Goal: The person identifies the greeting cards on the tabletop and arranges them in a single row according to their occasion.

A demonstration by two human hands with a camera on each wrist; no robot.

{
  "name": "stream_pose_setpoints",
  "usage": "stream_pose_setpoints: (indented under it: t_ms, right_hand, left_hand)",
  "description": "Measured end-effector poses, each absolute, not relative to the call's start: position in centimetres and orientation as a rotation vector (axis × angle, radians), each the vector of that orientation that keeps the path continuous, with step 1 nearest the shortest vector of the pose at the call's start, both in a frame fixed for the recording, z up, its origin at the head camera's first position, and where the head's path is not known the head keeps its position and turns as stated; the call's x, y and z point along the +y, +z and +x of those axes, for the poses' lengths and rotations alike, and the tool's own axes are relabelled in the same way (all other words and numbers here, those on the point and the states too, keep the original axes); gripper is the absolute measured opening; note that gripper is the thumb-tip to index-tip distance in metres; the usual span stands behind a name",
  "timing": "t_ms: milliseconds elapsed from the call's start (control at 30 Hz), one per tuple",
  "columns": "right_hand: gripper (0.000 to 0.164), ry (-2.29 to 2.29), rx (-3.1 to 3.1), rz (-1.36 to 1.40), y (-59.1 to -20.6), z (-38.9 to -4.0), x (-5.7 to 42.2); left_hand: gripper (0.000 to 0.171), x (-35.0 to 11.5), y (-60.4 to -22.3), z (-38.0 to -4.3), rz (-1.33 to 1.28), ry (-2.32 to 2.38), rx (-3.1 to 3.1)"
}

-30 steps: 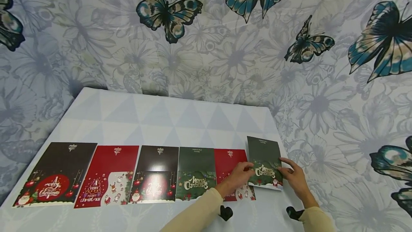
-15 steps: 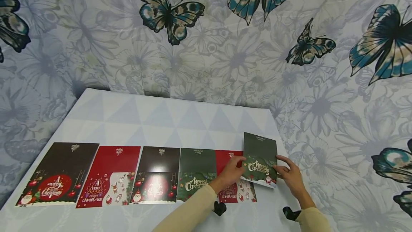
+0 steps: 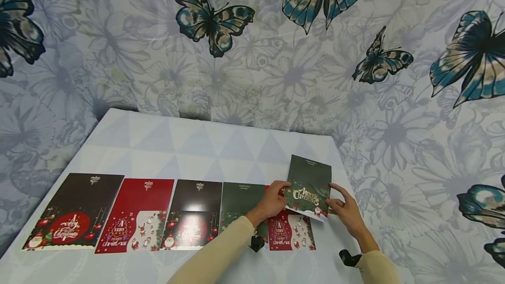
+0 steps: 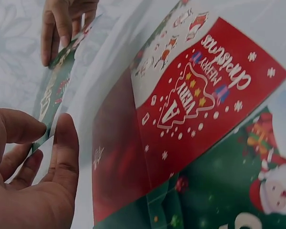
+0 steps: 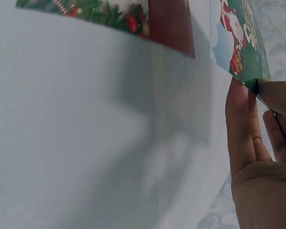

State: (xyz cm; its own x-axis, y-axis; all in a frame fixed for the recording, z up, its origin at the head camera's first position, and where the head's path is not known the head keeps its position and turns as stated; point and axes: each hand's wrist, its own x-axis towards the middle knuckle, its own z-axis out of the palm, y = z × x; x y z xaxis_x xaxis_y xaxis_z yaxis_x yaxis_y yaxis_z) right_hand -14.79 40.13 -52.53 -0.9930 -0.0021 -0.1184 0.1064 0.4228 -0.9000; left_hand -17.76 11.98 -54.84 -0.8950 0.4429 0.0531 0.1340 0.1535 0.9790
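Observation:
A green Christmas card with "Merry Christmas" lettering is held tilted above the table. My left hand pinches its left edge between thumb and fingers; my right hand pinches its right edge. In the left wrist view the green card spans between both hands, clear of the tabletop. Below it, partly covered in the head view, lies a red card with reindeer figures. In the right wrist view thumb and fingers of the right hand grip the green card's edge.
In a row to the left lie a second green card, partly hidden by my left arm, a dark card, another red card and a larger dark card. The pale triangle-patterned table meets a butterfly-print cloth behind.
Both hands have carried the green card left and farther up in the head view, over the rightmost red card, whose upper half it now covers more. The other cards stay put.

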Motion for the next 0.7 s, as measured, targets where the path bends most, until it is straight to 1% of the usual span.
stream_pose_setpoints:
  t_ms: [367, 700]
  right_hand:
    - [0.064, -1.662, 2.573, 0.085, -52.7, -16.6, 37.9]
    - [0.065, -1.667, 2.542, 0.002, -52.8, -18.0, 35.4]
  left_hand:
    - [0.052, 9.4, -54.7, -19.0, 0.535, 1.826, 2.173]
    - [0.055, 6.8, -55.0, -19.8, 0.508, 1.829, 2.23]
